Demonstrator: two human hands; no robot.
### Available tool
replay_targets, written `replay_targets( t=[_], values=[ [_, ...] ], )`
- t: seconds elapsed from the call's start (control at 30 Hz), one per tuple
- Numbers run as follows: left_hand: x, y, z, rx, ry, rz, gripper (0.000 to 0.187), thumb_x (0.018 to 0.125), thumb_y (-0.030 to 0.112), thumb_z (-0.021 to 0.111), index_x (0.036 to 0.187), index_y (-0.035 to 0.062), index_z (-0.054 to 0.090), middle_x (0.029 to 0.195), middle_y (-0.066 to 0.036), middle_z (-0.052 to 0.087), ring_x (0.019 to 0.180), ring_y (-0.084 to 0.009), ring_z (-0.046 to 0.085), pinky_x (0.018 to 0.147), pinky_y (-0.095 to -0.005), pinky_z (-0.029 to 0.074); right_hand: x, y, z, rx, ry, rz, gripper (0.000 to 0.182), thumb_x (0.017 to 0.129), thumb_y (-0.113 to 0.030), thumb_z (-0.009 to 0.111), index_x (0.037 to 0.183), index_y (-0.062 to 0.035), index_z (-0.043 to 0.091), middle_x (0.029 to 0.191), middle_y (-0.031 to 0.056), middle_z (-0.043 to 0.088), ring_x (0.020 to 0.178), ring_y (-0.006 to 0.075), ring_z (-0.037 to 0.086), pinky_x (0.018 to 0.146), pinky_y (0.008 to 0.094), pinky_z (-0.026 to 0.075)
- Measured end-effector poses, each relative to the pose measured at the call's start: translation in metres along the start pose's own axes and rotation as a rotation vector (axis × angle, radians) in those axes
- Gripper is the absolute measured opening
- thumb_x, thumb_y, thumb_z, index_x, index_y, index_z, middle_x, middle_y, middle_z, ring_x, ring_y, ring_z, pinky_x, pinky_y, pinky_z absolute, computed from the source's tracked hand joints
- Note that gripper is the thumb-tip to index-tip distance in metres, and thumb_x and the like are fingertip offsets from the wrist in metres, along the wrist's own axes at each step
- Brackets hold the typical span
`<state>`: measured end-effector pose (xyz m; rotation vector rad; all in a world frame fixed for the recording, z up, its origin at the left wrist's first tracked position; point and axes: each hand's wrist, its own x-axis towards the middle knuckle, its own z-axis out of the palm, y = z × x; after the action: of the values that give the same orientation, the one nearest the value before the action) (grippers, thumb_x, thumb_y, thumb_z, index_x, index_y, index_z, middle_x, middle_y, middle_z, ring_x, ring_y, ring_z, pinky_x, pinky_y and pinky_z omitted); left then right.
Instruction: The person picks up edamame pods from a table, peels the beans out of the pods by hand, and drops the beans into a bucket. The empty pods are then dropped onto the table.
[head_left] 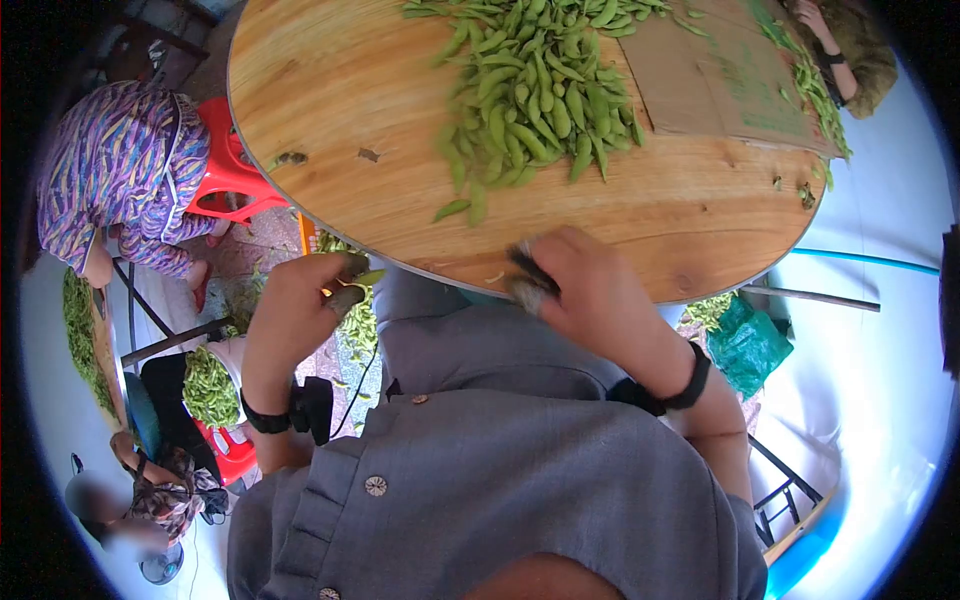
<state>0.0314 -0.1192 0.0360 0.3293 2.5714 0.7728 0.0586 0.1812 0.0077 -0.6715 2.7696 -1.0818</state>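
Observation:
My left hand (305, 300) is just off the table's near edge, its dark-covered thumb and finger pinching a green soybean pod (370, 277). Over the near edge of the round wooden table (350, 90) is my right hand (580, 275). Its dark-tipped fingers are curled together and partly blurred; what they hold, if anything, I cannot make out. A large heap of green soybean pods (540, 95) lies on the table beyond both hands. Some pods at the heap's near left side look smeared.
Flattened cardboard (690, 80) lies right of the heap. Another person's arm (835, 60) is at the far right. A person in patterned clothes (130, 170) sits on a red stool (225, 170) at left. Below are a pod-filled bucket (210, 385) and a green bag (750, 345).

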Motion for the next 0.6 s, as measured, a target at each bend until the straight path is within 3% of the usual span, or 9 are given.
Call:
replay_targets(
  t=[0.1, 0.27, 0.33, 0.37, 0.43, 0.5, 0.53, 0.57, 0.6],
  values=[
    [-0.008, 0.001, -0.004, 0.306, 0.185, 0.073, 0.024, 0.075, 0.012, 0.069, 0.096, 0.0036, 0.064, 0.088, -0.015, 0.063, 0.084, -0.0349, 0.061, 0.071, -0.0395, 0.049, 0.035, -0.005, 0.015, -0.026, 0.109, 0.067, 0.032, 0.070, -0.010, 0.068, 0.098, -0.0030, 0.056, 0.084, 0.0179, 0.058, 0.079, 0.0373, 0.058, 0.065, 0.0445, 0.049],
    [0.022, 0.034, 0.021, 0.179, 0.382, 0.235, 0.024, 0.075, 0.011, 0.067, 0.098, 0.0043, 0.063, 0.095, -0.016, 0.061, 0.088, -0.0352, 0.060, 0.074, -0.0406, 0.049, 0.046, 0.009, 0.033, -0.098, 0.186, 0.101, 0.029, 0.069, -0.010, 0.067, 0.094, -0.0029, 0.054, 0.083, 0.0189, 0.058, 0.076, 0.0393, 0.058, 0.063, 0.0457, 0.048],
    [0.042, 0.051, 0.033, 0.148, 0.443, 0.486, 0.025, 0.075, 0.010, 0.065, 0.099, 0.0043, 0.061, 0.096, -0.014, 0.061, 0.090, -0.0346, 0.059, 0.075, -0.0402, 0.048, 0.035, 0.010, 0.023, -0.110, 0.232, 0.095, 0.027, 0.069, -0.010, 0.066, 0.091, -0.0023, 0.054, 0.082, 0.0190, 0.059, 0.075, 0.0403, 0.058, 0.062, 0.0457, 0.047],
    [0.054, 0.057, 0.040, 0.140, 0.444, 0.491, 0.025, 0.075, 0.010, 0.065, 0.099, 0.0043, 0.061, 0.096, -0.014, 0.061, 0.090, -0.0346, 0.059, 0.075, -0.0402, 0.048, 0.029, 0.009, 0.014, -0.086, 0.252, 0.125, 0.025, 0.070, -0.010, 0.066, 0.091, -0.0017, 0.055, 0.080, 0.0187, 0.059, 0.071, 0.0377, 0.058, 0.061, 0.0442, 0.047],
    [0.073, 0.066, 0.054, 0.259, 0.451, 0.736, 0.025, 0.076, 0.010, 0.064, 0.099, 0.0035, 0.060, 0.097, -0.013, 0.061, 0.092, -0.0340, 0.058, 0.075, -0.0410, 0.048, 0.014, 0.010, 0.001, -0.069, 0.276, 0.167, 0.023, 0.071, -0.009, 0.065, 0.091, -0.0010, 0.057, 0.078, 0.0184, 0.060, 0.068, 0.0351, 0.059, 0.061, 0.0426, 0.048],
    [0.077, 0.077, 0.058, 0.239, 0.317, 0.739, 0.024, 0.077, 0.010, 0.063, 0.099, 0.0026, 0.060, 0.096, -0.014, 0.061, 0.090, -0.0345, 0.058, 0.074, -0.0397, 0.048, 0.001, 0.015, -0.010, 0.116, 0.274, 0.245, 0.016, 0.080, -0.007, 0.060, 0.094, -0.0008, 0.061, 0.073, 0.0122, 0.061, 0.056, 0.0200, 0.056, 0.054, 0.0340, 0.046],
    [0.079, 0.082, 0.059, 0.229, 0.184, 0.733, 0.023, 0.078, 0.010, 0.062, 0.099, 0.0017, 0.060, 0.094, -0.015, 0.062, 0.087, -0.0350, 0.058, 0.072, -0.0384, 0.048, -0.004, 0.017, -0.016, 0.112, 0.282, 0.253, 0.016, 0.080, -0.007, 0.060, 0.094, -0.0008, 0.061, 0.073, 0.0122, 0.061, 0.056, 0.0200, 0.056, 0.054, 0.0340, 0.046],
    [0.079, 0.086, 0.059, 0.229, 0.179, 0.744, 0.023, 0.078, 0.010, 0.062, 0.099, 0.0017, 0.060, 0.094, -0.015, 0.062, 0.087, -0.0350, 0.058, 0.072, -0.0384, 0.048, -0.008, 0.017, -0.023, 0.352, 0.246, 0.339, 0.022, 0.079, -0.007, 0.059, 0.100, -0.0001, 0.058, 0.072, 0.0100, 0.060, 0.058, 0.0204, 0.057, 0.055, 0.0336, 0.047],
    [0.079, 0.091, 0.058, -0.033, 0.041, 0.648, 0.020, 0.081, 0.009, 0.060, 0.099, 0.0006, 0.060, 0.090, -0.013, 0.062, 0.083, -0.0298, 0.059, 0.070, -0.0344, 0.047, -0.011, 0.017, -0.029, 0.595, 0.210, 0.418, 0.029, 0.079, -0.006, 0.057, 0.106, 0.0006, 0.054, 0.072, 0.0077, 0.059, 0.060, 0.0208, 0.058, 0.056, 0.0332, 0.048]
  ],
)
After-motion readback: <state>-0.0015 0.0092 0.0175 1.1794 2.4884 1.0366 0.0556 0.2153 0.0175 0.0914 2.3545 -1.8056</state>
